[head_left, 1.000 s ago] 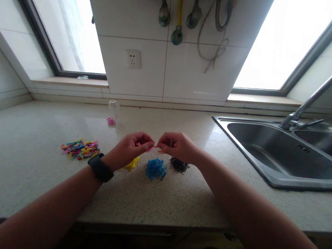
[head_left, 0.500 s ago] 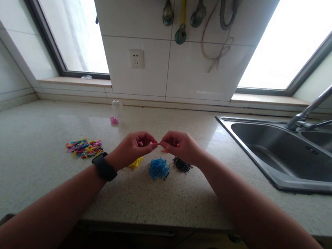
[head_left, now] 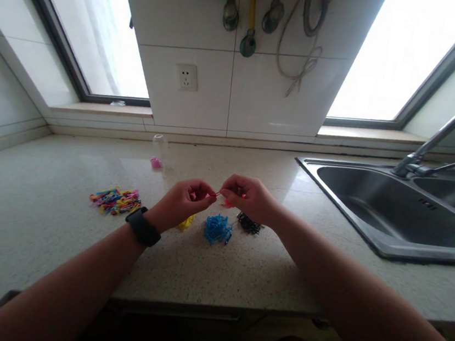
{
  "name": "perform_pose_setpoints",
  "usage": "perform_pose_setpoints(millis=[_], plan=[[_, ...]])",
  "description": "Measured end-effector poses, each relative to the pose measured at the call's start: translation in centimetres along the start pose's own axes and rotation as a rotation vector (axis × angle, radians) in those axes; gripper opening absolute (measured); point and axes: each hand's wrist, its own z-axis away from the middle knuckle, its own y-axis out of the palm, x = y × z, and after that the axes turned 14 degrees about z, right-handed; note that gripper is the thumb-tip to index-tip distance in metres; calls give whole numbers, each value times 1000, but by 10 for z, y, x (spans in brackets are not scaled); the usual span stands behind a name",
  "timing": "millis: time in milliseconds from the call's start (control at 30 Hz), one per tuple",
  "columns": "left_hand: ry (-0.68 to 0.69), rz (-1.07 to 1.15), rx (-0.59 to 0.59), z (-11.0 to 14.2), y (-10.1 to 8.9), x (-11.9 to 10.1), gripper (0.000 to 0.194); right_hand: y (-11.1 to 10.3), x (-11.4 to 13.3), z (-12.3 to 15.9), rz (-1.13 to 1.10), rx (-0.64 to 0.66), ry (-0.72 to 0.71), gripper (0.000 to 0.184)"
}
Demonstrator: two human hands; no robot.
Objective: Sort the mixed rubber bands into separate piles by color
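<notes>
Between my fingertips is a thin red piece (head_left: 218, 193), too small to name its kind. My left hand (head_left: 182, 199), with a black watch on its wrist, pinches one end, and something pink shows inside its curled fingers. From the other side my right hand (head_left: 252, 201) pinches the piece too. Just below lies a pile of small blue pieces (head_left: 217, 229). Black pieces (head_left: 249, 224) rest under my right hand, beside a few red pieces (head_left: 228, 203) that it partly hides. Yellow pieces (head_left: 187, 222) are half covered by my left hand.
Left of my watch lies a mixed heap of colourful small pieces (head_left: 115, 200). A clear container (head_left: 159, 146) with something pink (head_left: 156, 163) at its near end lies farther back on the counter (head_left: 198, 277). A steel sink (head_left: 341, 223) with a faucet (head_left: 439, 133) is at the right.
More of the thin red piece shows between my fingertips, and my right hand has shifted slightly upward. The piles lie as before.
</notes>
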Motion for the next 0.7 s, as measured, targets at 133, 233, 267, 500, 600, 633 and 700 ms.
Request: perform_pose_setpoints(millis=[133, 233, 267, 500, 600, 633, 700], plan=[[32, -5, -3, 0, -1, 1, 26, -1, 2, 0, -9, 21, 0, 17], [56, -1, -11, 0, -2, 2, 24, -1, 4, 1, -20, 65, 10, 16], [59, 5, -14, 0, -2, 2, 24, -2, 5, 1, -15, 78, 11, 16], [60, 42, -22, 1, -2, 1, 22, -3, 6, 1, 14, 90, -1, 15], [64, 58, -23, 1, -1, -1, 22, -3, 6, 1, 5, 86, 7, 16], [66, 64, -23, 1, -1, -2, 22, -3, 6, 1, 3, 91, 4, 16], [68, 76, -17, 1, 0, -4, 21, -3, 5, 2, 7, 106, -7, 16]])
